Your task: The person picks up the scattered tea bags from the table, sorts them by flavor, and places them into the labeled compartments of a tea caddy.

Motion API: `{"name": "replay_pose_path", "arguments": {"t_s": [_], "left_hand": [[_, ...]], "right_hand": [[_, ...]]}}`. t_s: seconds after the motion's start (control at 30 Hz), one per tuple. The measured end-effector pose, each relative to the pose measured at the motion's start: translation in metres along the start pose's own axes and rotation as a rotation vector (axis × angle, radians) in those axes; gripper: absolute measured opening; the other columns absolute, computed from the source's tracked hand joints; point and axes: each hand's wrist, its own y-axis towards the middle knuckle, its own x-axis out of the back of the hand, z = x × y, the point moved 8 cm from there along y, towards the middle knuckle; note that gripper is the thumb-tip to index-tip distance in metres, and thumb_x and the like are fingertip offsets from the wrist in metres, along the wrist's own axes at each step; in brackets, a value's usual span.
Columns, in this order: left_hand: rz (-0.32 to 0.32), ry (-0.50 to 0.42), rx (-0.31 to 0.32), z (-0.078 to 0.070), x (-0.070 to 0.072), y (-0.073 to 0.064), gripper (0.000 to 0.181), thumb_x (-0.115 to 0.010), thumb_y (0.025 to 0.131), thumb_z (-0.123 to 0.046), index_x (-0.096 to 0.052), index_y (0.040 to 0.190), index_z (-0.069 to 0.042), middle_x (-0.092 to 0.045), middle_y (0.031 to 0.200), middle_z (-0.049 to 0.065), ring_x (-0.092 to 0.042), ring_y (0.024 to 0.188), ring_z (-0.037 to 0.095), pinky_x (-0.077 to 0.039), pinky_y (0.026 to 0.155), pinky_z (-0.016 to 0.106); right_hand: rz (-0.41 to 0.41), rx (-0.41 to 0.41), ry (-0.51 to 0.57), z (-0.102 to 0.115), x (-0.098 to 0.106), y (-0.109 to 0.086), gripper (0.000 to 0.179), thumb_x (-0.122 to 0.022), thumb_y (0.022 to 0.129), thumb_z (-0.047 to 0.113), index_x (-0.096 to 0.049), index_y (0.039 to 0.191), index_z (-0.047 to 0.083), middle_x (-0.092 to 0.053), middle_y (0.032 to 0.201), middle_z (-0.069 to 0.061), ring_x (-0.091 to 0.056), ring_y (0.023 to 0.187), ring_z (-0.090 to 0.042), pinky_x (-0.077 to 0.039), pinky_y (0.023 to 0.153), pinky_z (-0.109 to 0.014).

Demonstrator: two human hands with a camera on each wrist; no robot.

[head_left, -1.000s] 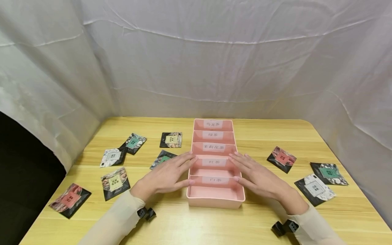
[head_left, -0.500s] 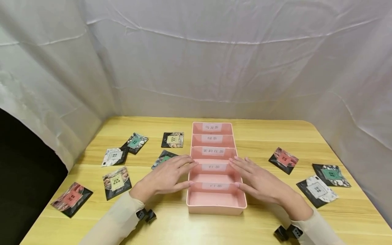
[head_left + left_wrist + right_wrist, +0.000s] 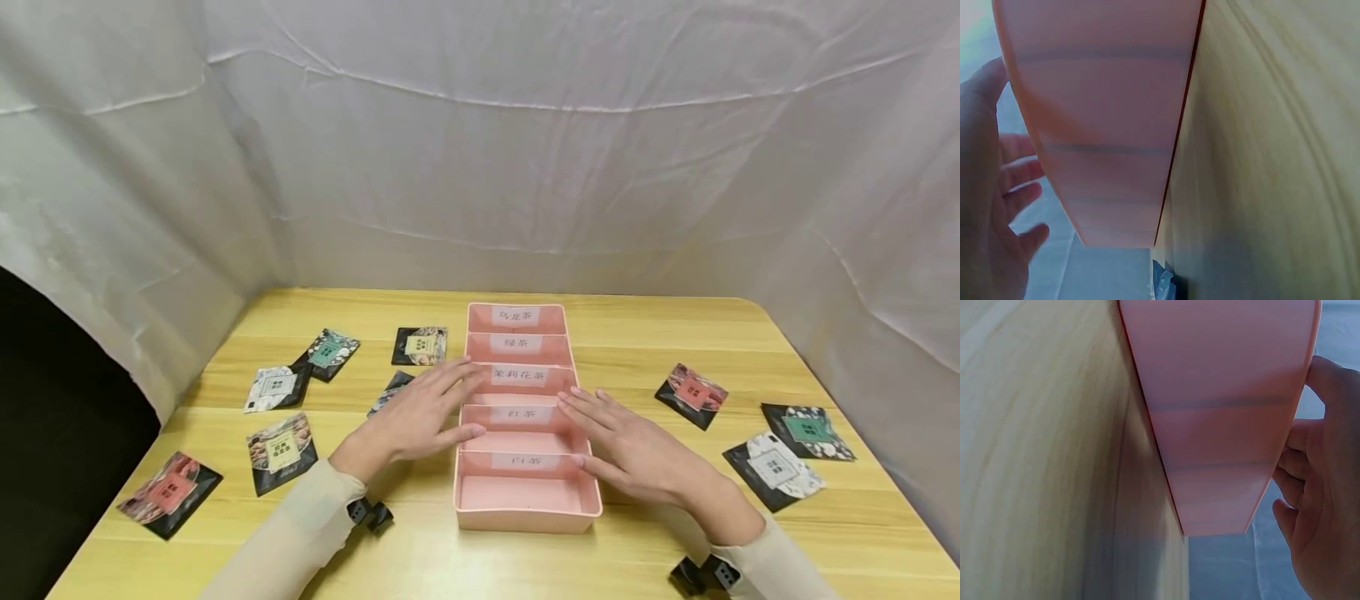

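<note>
A long pink divided box (image 3: 528, 521) stands on the table, its compartments in a row running away from me, each divider bearing a white label with handwritten characters. My left hand (image 3: 420, 417) lies along the box's left rim, fingers extended, fingertips at the edge. In the left wrist view the thumb (image 3: 991, 78) meets the rim. On the opposite side, my right hand (image 3: 637, 446) touches the right rim with straight fingers and thumb. Nothing is held in either hand. A dark packet with a green label (image 3: 392, 390) is partly hidden behind my left hand.
Left of the box lie several flat packets, among them a red-labelled one (image 3: 171, 494), a yellow-labelled one (image 3: 282, 450) and a white one (image 3: 273, 386). To the right are a red-labelled packet (image 3: 692, 395), a green-labelled one (image 3: 808, 430) and a white one (image 3: 775, 469). White curtains (image 3: 525, 167) surround the table.
The pink box has slid toward me, mostly in the first half second. My left hand has then shifted forward along the rim; the right has hardly moved.
</note>
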Motion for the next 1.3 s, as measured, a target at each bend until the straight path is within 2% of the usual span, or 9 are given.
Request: {"name": "replay_pose_path", "arguments": {"t_s": [0.13,0.23,0.47,0.63,0.73,0.9,1.13,1.3], "left_hand": [[0.049,-0.001,0.055,0.006,-0.006,0.001,0.082,-0.027,0.098,-0.066,-0.021,0.156,-0.009,-0.023,0.16,0.012,-0.013,0.148,0.025,-0.009,0.12,0.041],[0.074,-0.005,0.067,0.009,-0.01,0.001,0.083,-0.025,0.098,-0.066,-0.017,0.157,-0.008,-0.017,0.161,0.011,-0.006,0.149,0.022,-0.007,0.12,0.039],[0.086,-0.03,0.076,0.014,-0.01,-0.003,0.082,-0.025,0.099,-0.065,-0.013,0.157,-0.009,-0.014,0.162,0.012,-0.005,0.149,0.022,-0.009,0.12,0.039],[0.094,-0.029,0.079,0.014,-0.01,-0.006,0.081,-0.025,0.1,-0.064,-0.011,0.158,-0.009,-0.013,0.162,0.012,-0.004,0.149,0.022,-0.009,0.12,0.039],[0.094,-0.008,0.051,0.012,-0.01,-0.006,0.08,-0.026,0.1,-0.063,-0.013,0.157,-0.008,-0.016,0.162,0.013,-0.007,0.149,0.023,-0.011,0.12,0.041],[0.099,0.01,0.006,0.007,-0.012,-0.006,0.08,-0.029,0.1,-0.062,-0.014,0.157,-0.007,-0.02,0.16,0.013,-0.012,0.148,0.023,-0.015,0.119,0.043],[0.095,0.02,-0.001,0.006,-0.013,-0.007,0.079,-0.027,0.101,-0.061,-0.015,0.157,-0.008,-0.02,0.161,0.013,-0.013,0.148,0.023,-0.016,0.119,0.043],[0.089,0.028,0.005,0.007,-0.013,-0.007,0.076,-0.026,0.102,-0.06,-0.016,0.157,-0.009,-0.021,0.16,0.012,-0.015,0.148,0.023,-0.016,0.119,0.043]], "right_hand": [[0.008,-0.008,0.001,-0.001,0.0,0.0,0.066,-0.056,0.099,0.04,-0.035,0.152,0.008,-0.033,0.156,-0.012,-0.029,0.143,-0.031,-0.012,0.12,-0.033],[0.003,-0.012,0.006,-0.002,0.001,0.0,0.067,-0.056,0.098,0.041,-0.034,0.153,0.009,-0.033,0.156,-0.011,-0.029,0.143,-0.032,-0.013,0.12,-0.035],[-0.023,-0.02,0.009,-0.01,0.011,0.002,0.069,-0.059,0.097,0.04,-0.033,0.154,0.011,-0.034,0.156,-0.011,-0.032,0.141,-0.034,-0.012,0.12,-0.032],[-0.05,-0.095,0.028,-0.026,0.022,0.0,0.069,-0.063,0.096,0.038,-0.033,0.154,0.014,-0.036,0.154,-0.01,-0.033,0.14,-0.033,-0.026,0.115,-0.048],[-0.08,-0.142,0.041,-0.04,0.028,-0.004,0.07,-0.064,0.095,0.035,-0.032,0.154,0.017,-0.037,0.153,-0.009,-0.035,0.139,-0.032,-0.033,0.109,-0.055],[-0.134,-0.21,0.043,-0.063,0.035,-0.015,0.067,-0.066,0.094,0.032,-0.037,0.153,0.019,-0.042,0.149,-0.011,-0.039,0.136,-0.033,-0.037,0.105,-0.056],[-0.21,-0.315,0.046,-0.092,0.047,-0.032,0.061,-0.068,0.094,0.029,-0.044,0.148,0.011,-0.05,0.141,-0.019,-0.045,0.128,-0.041,-0.038,0.099,-0.062],[-0.232,-0.399,0.04,-0.113,0.05,-0.045,0.062,-0.068,0.093,0.03,-0.045,0.146,0.008,-0.051,0.137,-0.024,-0.051,0.116,-0.042,-0.04,0.094,-0.064]]}}
